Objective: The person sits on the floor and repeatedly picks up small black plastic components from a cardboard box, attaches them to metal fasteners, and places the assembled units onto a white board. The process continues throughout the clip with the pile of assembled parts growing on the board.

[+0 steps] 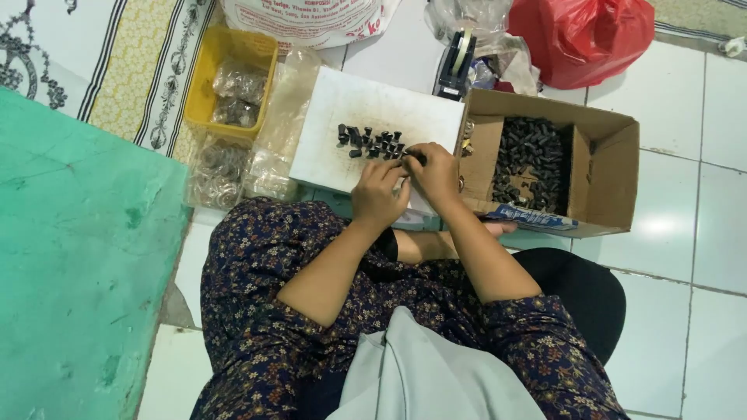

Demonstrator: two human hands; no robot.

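At the near right edge of the white board (373, 124), both hands meet over the end of a row of small black parts (372, 142). The left hand (379, 193) and right hand (436, 175) have their fingertips pressed together on one of these pieces, the grip of each closed on it, though the piece itself is mostly hidden beneath the fingers.

Judging by their size and dark, hard look, the parts are probably light, stiff and a little slick, likely rubber or plastic; a fingertip pinch across the sides should suit them better than a whole-hand hold, and they could roll or scatter if nudged.

Just left of the grip, the other pieces stand loosely clustered on the board. Right of the grip, an open cardboard box (611, 167) holds a heap of the same black parts. Beyond the grip stands a tape dispenser (457, 66), with a red plastic bag (583, 35) farther off. Well to the left, a yellow tray (204, 78) and clear bags (222, 167) hold small metal rings. Everything rests on a white tiled floor (700, 233), where the person sits.
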